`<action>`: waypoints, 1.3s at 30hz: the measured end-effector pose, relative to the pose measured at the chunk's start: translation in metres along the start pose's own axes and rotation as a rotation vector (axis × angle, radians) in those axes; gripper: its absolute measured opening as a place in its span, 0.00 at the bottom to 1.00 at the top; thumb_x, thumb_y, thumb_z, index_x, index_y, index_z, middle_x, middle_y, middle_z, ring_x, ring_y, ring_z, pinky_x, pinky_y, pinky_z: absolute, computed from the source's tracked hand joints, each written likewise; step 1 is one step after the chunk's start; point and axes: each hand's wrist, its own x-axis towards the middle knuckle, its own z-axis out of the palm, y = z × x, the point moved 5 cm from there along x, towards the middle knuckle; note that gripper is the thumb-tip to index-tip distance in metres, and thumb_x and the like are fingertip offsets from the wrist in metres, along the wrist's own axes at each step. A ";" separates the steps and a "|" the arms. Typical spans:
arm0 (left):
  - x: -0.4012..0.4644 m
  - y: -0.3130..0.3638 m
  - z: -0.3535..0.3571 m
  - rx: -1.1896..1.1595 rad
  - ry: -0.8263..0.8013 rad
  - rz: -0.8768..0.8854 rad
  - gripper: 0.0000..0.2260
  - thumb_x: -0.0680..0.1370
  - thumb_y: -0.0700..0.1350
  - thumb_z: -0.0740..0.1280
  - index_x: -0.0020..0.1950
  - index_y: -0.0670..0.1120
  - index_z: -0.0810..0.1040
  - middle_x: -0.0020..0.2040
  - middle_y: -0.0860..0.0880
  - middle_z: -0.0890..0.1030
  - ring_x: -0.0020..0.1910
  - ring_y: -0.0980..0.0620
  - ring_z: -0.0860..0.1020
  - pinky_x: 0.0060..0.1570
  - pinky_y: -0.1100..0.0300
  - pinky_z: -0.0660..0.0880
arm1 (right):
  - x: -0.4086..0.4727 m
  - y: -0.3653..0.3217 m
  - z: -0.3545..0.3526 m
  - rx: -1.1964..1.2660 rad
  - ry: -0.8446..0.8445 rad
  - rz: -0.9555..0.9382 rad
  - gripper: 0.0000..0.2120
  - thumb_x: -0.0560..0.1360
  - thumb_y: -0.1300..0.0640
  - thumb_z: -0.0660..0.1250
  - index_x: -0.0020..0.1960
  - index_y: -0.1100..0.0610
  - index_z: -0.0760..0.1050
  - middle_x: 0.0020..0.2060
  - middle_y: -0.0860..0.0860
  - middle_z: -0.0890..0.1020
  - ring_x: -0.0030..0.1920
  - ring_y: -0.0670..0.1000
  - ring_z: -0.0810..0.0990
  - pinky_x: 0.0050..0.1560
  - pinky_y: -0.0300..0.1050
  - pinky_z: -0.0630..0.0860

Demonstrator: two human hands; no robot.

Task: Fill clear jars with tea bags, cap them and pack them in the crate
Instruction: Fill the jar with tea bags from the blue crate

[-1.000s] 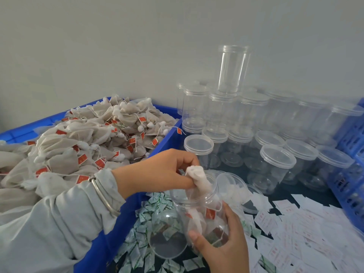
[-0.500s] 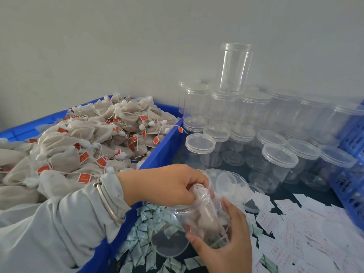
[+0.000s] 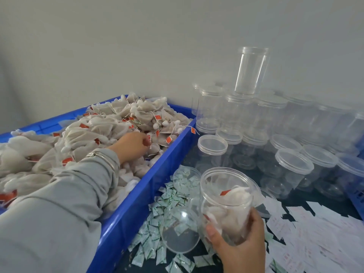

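A person's right hand [image 3: 236, 241], at the lower middle of the frame, grips an uncapped clear jar [image 3: 225, 203] around its lower part, thumb in front and fingers wrapped behind. The jar stands slightly tilted and holds a few white tea bags [image 3: 234, 196], one showing a red tag. The left hand [image 3: 134, 143], in a grey sleeve with a metal bangle [image 3: 102, 157], reaches into the heap of tea bags [image 3: 94, 131] in the blue crate [image 3: 141, 196] at left centre; its fingers curl down among the bags, but whether they hold one cannot be told. Below the jar, small green-and-white sachets [image 3: 167, 196] and a loose clear lid [image 3: 180, 233] lie on the dark table. At right, stacked empty capped jars [image 3: 275, 134] stand against the wall, with white paper slips [image 3: 315, 233] scattered in the lower right.
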 end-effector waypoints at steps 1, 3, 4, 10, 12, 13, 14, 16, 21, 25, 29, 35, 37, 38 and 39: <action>0.001 -0.003 0.010 0.101 -0.076 -0.005 0.13 0.77 0.40 0.61 0.60 0.45 0.78 0.60 0.47 0.78 0.53 0.50 0.76 0.50 0.61 0.71 | 0.000 -0.003 0.000 -0.037 -0.003 -0.047 0.47 0.45 0.34 0.79 0.62 0.37 0.68 0.57 0.39 0.74 0.56 0.40 0.75 0.47 0.35 0.77; 0.001 -0.006 0.026 0.254 -0.192 -0.022 0.17 0.78 0.40 0.61 0.66 0.43 0.73 0.64 0.44 0.75 0.60 0.47 0.75 0.59 0.57 0.71 | 0.000 -0.012 -0.002 -0.103 -0.002 -0.193 0.47 0.50 0.36 0.77 0.65 0.51 0.70 0.58 0.47 0.75 0.57 0.48 0.76 0.48 0.45 0.79; 0.002 -0.007 0.030 0.301 -0.207 -0.029 0.17 0.77 0.41 0.60 0.67 0.42 0.71 0.64 0.43 0.75 0.60 0.46 0.74 0.60 0.54 0.72 | 0.000 -0.014 -0.003 -0.129 0.002 -0.254 0.45 0.52 0.39 0.78 0.64 0.56 0.71 0.57 0.47 0.75 0.56 0.51 0.76 0.47 0.49 0.78; 0.005 -0.012 0.026 0.340 -0.153 -0.177 0.12 0.79 0.42 0.60 0.60 0.42 0.74 0.58 0.45 0.79 0.50 0.48 0.77 0.45 0.59 0.70 | 0.000 -0.008 0.001 -0.029 -0.018 -0.178 0.39 0.48 0.41 0.82 0.57 0.45 0.75 0.50 0.44 0.81 0.50 0.45 0.81 0.41 0.26 0.74; 0.007 -0.011 0.028 0.358 -0.162 -0.194 0.06 0.78 0.41 0.60 0.50 0.44 0.76 0.48 0.47 0.79 0.44 0.49 0.75 0.43 0.59 0.70 | -0.002 -0.011 0.002 -0.036 -0.085 -0.173 0.44 0.51 0.39 0.78 0.64 0.51 0.73 0.54 0.46 0.81 0.51 0.44 0.81 0.43 0.34 0.79; 0.008 -0.011 0.028 0.363 -0.159 -0.199 0.05 0.78 0.41 0.60 0.45 0.44 0.75 0.42 0.48 0.77 0.42 0.50 0.75 0.43 0.59 0.70 | -0.001 -0.010 0.000 -0.035 -0.091 -0.165 0.45 0.51 0.40 0.79 0.65 0.53 0.72 0.55 0.47 0.80 0.52 0.45 0.81 0.43 0.37 0.80; 0.008 -0.011 0.027 0.360 -0.150 -0.205 0.06 0.78 0.41 0.60 0.42 0.45 0.73 0.38 0.49 0.74 0.41 0.50 0.74 0.42 0.59 0.70 | -0.001 -0.007 -0.001 -0.030 -0.101 -0.155 0.45 0.51 0.42 0.79 0.65 0.54 0.72 0.55 0.48 0.80 0.52 0.44 0.81 0.43 0.37 0.80; 0.008 -0.013 0.025 0.313 -0.105 -0.216 0.09 0.77 0.41 0.61 0.37 0.44 0.71 0.36 0.50 0.72 0.39 0.50 0.74 0.40 0.59 0.70 | 0.001 -0.004 0.000 -0.010 -0.136 -0.132 0.43 0.50 0.47 0.80 0.63 0.55 0.73 0.53 0.49 0.81 0.50 0.42 0.81 0.41 0.32 0.78; 0.006 -0.016 0.004 -0.036 0.054 -0.140 0.06 0.76 0.41 0.64 0.44 0.41 0.78 0.38 0.49 0.77 0.35 0.53 0.74 0.31 0.63 0.68 | 0.003 -0.008 -0.001 -0.044 -0.135 -0.132 0.33 0.52 0.52 0.79 0.57 0.50 0.77 0.50 0.46 0.83 0.48 0.41 0.81 0.41 0.29 0.76; -0.005 0.006 -0.020 -0.523 0.136 -0.015 0.02 0.77 0.44 0.67 0.47 0.48 0.80 0.36 0.54 0.80 0.29 0.56 0.75 0.29 0.67 0.70 | 0.003 -0.003 0.002 -0.053 -0.172 -0.086 0.35 0.53 0.53 0.83 0.59 0.52 0.76 0.51 0.47 0.82 0.48 0.42 0.81 0.41 0.32 0.77; -0.028 0.054 -0.025 -1.059 -0.111 0.081 0.05 0.77 0.38 0.66 0.47 0.44 0.82 0.36 0.49 0.81 0.28 0.57 0.74 0.30 0.65 0.73 | 0.003 -0.002 0.003 -0.043 -0.216 -0.033 0.39 0.51 0.52 0.82 0.61 0.50 0.74 0.53 0.48 0.81 0.52 0.46 0.81 0.48 0.45 0.80; -0.071 0.110 -0.025 -1.355 -0.507 0.329 0.04 0.68 0.42 0.72 0.40 0.48 0.85 0.38 0.48 0.81 0.35 0.55 0.78 0.35 0.65 0.77 | 0.003 0.003 0.004 -0.064 -0.220 0.027 0.47 0.47 0.45 0.80 0.64 0.50 0.72 0.56 0.47 0.78 0.54 0.47 0.79 0.47 0.44 0.81; -0.080 0.118 -0.018 -1.304 -0.593 0.388 0.07 0.69 0.41 0.70 0.42 0.50 0.85 0.36 0.49 0.81 0.32 0.57 0.78 0.32 0.66 0.76 | 0.003 0.003 0.004 -0.126 -0.217 0.007 0.47 0.46 0.41 0.79 0.64 0.49 0.72 0.56 0.46 0.77 0.57 0.46 0.77 0.53 0.41 0.78; -0.084 0.120 -0.014 -1.262 -0.623 0.415 0.08 0.70 0.40 0.68 0.43 0.50 0.85 0.36 0.50 0.81 0.31 0.57 0.77 0.31 0.67 0.75 | 0.004 0.002 0.005 -0.154 -0.213 -0.001 0.48 0.46 0.40 0.78 0.64 0.49 0.71 0.57 0.46 0.77 0.57 0.45 0.77 0.55 0.38 0.76; -0.087 0.122 -0.010 -1.217 -0.646 0.439 0.08 0.72 0.40 0.69 0.43 0.50 0.85 0.36 0.50 0.81 0.31 0.57 0.77 0.30 0.67 0.74 | 0.003 0.002 0.005 -0.165 -0.204 0.004 0.48 0.46 0.41 0.78 0.65 0.48 0.70 0.57 0.45 0.76 0.58 0.44 0.76 0.57 0.38 0.75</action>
